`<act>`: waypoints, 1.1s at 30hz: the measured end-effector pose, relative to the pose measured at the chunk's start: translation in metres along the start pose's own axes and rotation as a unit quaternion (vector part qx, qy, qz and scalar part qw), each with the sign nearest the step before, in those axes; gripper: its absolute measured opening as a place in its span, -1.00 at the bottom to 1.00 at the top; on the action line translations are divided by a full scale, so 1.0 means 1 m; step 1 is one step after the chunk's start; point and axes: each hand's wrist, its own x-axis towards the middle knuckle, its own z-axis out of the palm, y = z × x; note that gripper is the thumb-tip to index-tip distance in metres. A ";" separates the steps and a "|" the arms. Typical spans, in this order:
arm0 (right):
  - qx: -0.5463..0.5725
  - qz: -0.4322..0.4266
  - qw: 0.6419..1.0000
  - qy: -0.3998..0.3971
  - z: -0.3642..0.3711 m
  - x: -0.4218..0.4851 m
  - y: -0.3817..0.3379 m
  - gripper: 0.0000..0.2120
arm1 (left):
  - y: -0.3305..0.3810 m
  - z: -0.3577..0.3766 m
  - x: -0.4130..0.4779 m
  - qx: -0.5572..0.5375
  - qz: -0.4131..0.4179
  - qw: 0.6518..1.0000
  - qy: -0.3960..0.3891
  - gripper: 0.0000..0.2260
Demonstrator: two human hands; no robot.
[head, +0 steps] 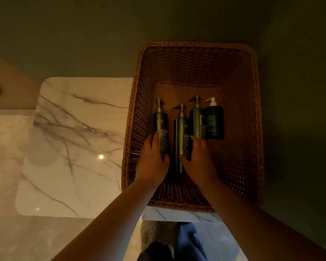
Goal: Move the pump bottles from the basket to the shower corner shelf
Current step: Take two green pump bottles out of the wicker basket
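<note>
A brown wicker basket (252, 110) stands on the floor with several dark pump bottles lying in it. My left hand (151, 162) is wrapped around the lower end of the leftmost bottle (161, 127). My right hand (199, 162) grips the second bottle (183, 127) near its base. To the right lie a third dark bottle with a grey pump (198, 123) and a shorter dark bottle with a white pump (215, 121), both untouched. The shower corner shelf is not in view.
A marble-patterned mat (73, 147) lies on the glossy floor left of the basket. The basket's near rim (177, 205) sits over a white marbled strip. My blue trouser leg and a perforated shoe (151, 234) show below. Dark wall surrounds the basket's far side.
</note>
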 end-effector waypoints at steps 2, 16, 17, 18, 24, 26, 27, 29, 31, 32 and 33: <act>0.004 0.009 1.000 -0.005 0.010 0.011 0.006 -0.36 | -0.006 0.010 0.012 -0.003 -0.006 1.000 -0.003 -0.35; -0.095 0.026 0.995 -0.004 0.049 0.043 0.016 -0.28 | -0.026 0.054 0.047 -0.007 -0.040 0.999 -0.019 -0.25; -0.099 0.029 0.995 -0.006 0.050 0.043 0.016 -0.27 | -0.027 0.055 0.047 -0.009 -0.040 0.999 -0.023 -0.25; -0.103 0.032 0.994 -0.008 0.050 0.044 0.016 -0.26 | -0.027 0.055 0.047 -0.011 -0.041 0.999 -0.026 -0.25; -0.076 0.034 0.996 -0.031 0.051 0.049 0.014 -0.23 | -0.029 0.056 0.033 0.000 -0.046 0.998 -0.040 -0.22; -0.040 0.044 0.997 -0.044 0.052 0.052 0.012 -0.21 | -0.030 0.056 0.031 -0.025 -0.065 0.996 -0.051 -0.21; -0.024 0.050 0.997 -0.048 0.053 0.053 0.011 -0.19 | -0.030 0.055 0.031 -0.031 -0.074 0.995 -0.058 -0.20; 0.003 0.064 0.996 -0.054 0.055 0.055 0.010 -0.16 | -0.032 0.054 0.032 -0.029 -0.081 0.993 -0.077 -0.18; 0.029 0.087 0.993 -0.067 0.056 0.055 0.010 -0.13 | -0.033 0.054 0.033 -0.022 -0.078 0.992 -0.098 -0.14; 0.039 0.098 0.992 -0.071 0.057 0.055 0.009 -0.11 | -0.033 0.054 0.033 -0.014 -0.075 0.992 -0.105 -0.13; 0.046 0.105 0.991 -0.072 0.058 0.055 0.009 -0.10 | -0.033 0.054 0.033 -0.008 -0.072 0.991 -0.109 -0.12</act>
